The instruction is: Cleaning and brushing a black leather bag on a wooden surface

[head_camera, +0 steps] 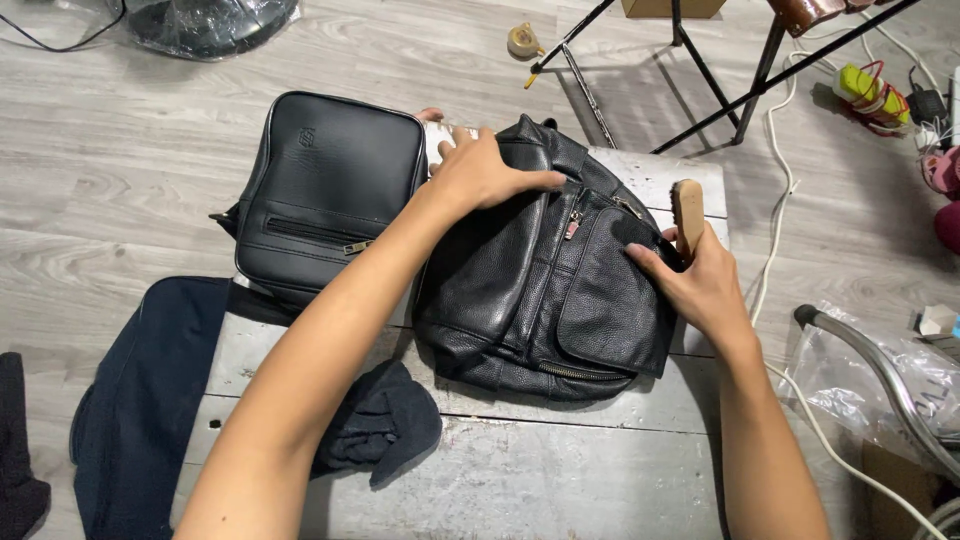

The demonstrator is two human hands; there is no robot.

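Observation:
A black pebbled-leather backpack [540,290] lies on a worn white wooden table [560,470]. My left hand [485,170] rests flat on its top edge, pressing it down. My right hand [695,280] lies against the bag's right side by the front pocket and grips a wooden-backed brush [687,213], bristles toward the leather. A second, smoother black leather bag [325,190] sits to the left, partly off the table's corner. Something white shows between the two bags, mostly hidden by my left hand.
A dark crumpled cloth [385,425] lies on the table under my left forearm. Dark fabric [140,400] hangs at the left. Black stand legs [700,70], a white cable [785,200], a tape roll [522,40] and plastic bags [880,370] lie on the grey floor.

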